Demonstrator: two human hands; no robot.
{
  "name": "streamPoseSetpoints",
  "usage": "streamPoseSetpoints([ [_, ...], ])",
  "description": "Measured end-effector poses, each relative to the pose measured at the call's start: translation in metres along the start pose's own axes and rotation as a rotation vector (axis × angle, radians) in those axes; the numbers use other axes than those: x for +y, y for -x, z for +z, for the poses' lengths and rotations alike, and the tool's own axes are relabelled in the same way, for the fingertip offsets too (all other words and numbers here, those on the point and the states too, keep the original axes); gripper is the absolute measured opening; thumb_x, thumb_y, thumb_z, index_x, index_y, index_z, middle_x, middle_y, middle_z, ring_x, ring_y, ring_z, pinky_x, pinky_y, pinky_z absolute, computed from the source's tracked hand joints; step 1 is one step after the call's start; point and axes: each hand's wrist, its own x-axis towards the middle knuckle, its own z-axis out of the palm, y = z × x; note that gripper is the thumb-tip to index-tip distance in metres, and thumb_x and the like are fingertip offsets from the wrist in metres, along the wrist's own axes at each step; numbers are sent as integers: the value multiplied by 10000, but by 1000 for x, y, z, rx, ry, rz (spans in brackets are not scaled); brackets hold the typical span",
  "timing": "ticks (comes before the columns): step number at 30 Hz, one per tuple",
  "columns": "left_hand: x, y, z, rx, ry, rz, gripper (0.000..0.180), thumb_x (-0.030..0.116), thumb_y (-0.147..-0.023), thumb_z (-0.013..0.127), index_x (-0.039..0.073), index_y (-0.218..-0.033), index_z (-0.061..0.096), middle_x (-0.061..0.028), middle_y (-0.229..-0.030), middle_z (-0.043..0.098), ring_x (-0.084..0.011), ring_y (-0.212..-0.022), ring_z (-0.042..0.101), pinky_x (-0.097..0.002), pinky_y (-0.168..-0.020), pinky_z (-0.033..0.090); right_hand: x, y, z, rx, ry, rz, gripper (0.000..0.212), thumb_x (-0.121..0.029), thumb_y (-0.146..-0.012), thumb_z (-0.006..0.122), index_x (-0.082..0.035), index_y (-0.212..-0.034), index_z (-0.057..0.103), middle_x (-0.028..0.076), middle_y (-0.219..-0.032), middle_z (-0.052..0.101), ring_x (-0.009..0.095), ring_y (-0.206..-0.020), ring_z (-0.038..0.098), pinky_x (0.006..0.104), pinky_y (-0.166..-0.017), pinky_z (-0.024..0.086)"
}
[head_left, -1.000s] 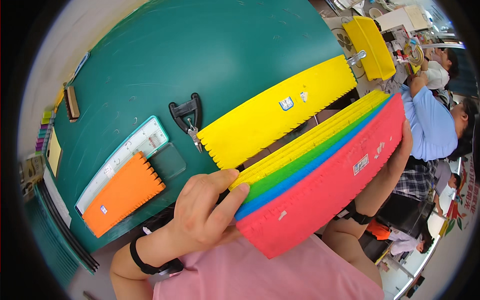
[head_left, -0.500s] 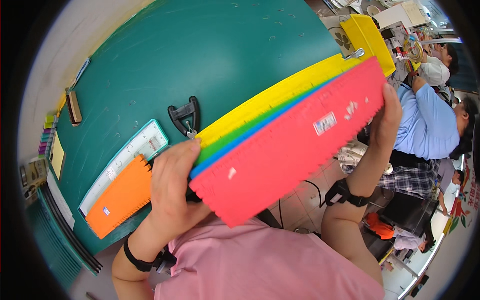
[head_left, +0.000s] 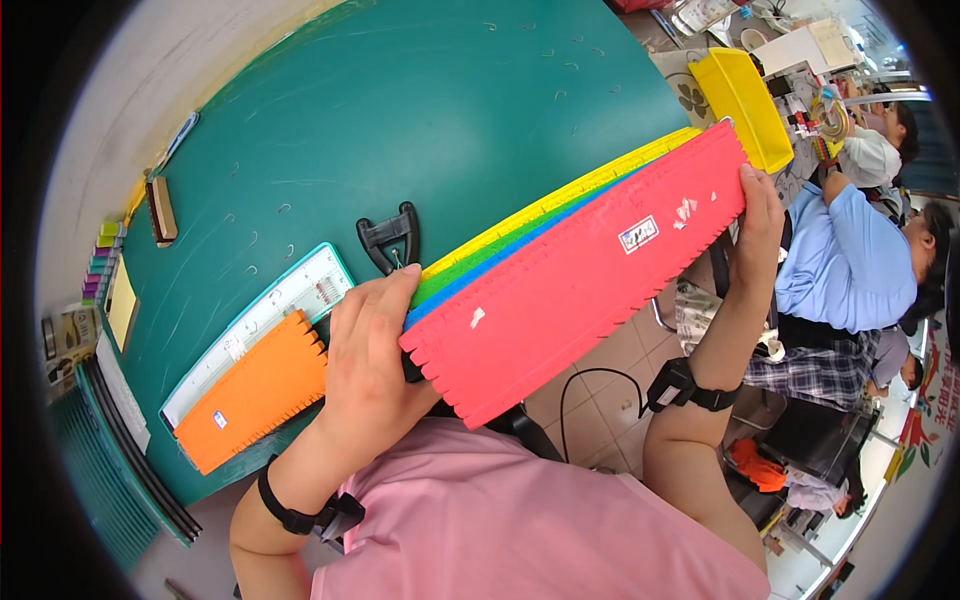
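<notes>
A stack of large rulers with toothed edges slants across the front of the table, gripped at both ends. Its red ruler [head_left: 560, 300] faces up. Strips of a blue ruler [head_left: 520, 245], a green ruler [head_left: 465, 272] and a yellow ruler [head_left: 560, 195] show along the far edge. My left hand [head_left: 375, 335] closes round the near left end, and my right hand [head_left: 757, 225] holds the right end from the side. Just beyond my left hand lies a black clamp-like tool [head_left: 390, 238]. Left of that hand, an orange toothed ruler [head_left: 260, 395] overlaps a whitish ruler [head_left: 315, 280] on the table.
Small metal hooks [head_left: 284, 208] lie scattered over the green tabletop [head_left: 380, 130]. A yellow bin [head_left: 740, 105] stands at the right corner. A wooden-backed eraser-like block [head_left: 160, 210] and markers [head_left: 100, 262] line the left edge. Several people sit at the right, one in light blue [head_left: 850, 255].
The stack has shifted slightly and tilted, with narrower strips of yellow and green showing. The silver clip at its far end is now mostly hidden. Both hands keep hold.
</notes>
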Motion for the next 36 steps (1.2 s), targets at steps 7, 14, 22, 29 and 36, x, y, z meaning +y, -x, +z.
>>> streamPoseSetpoints([
  [7,5,-5,3,25,-22,-26,878,103,-621,904,-33,-1382,487,-199,-1187,628,-374,-1094,589,-454,-946,447,-1,-4,-2,-50,4,20,303,-266,-1031,561,-1,-1157,635,48,-1087,656,118,-1009,612,281,-930,456],
  [14,5,-6,3,104,-60,92,801,140,-633,887,-39,-1326,527,-213,-1194,654,-381,-1052,622,-452,-910,462,-3,-3,-5,-60,-146,-10,304,-271,-1038,545,-13,-1177,624,48,-1072,665,126,-985,629,294,-919,471],
  [22,21,8,-2,111,-6,241,600,241,-758,824,-25,-1227,562,-267,-1156,657,-381,-940,670,-450,-760,516,-42,50,-27,64,-268,24,305,-283,-1036,528,-11,-1154,600,42,-1061,638,106,-983,608,263,-899,458],
  [29,26,19,8,-1,119,227,597,256,-772,823,-20,-1233,566,-272,-1179,645,-390,-938,666,-459,-776,520,-28,70,-68,-2,-138,58,326,-306,-1047,509,-11,-1161,586,38,-1047,628,99,-976,600,260,-883,452],
  [36,26,25,15,5,132,205,640,249,-733,852,-10,-1244,565,-262,-1163,647,-388,-931,660,-471,-785,519,-23,71,-68,-6,-129,62,309,-287,-1048,518,-6,-1160,581,42,-1039,628,90,-950,599,253,-868,456],
])
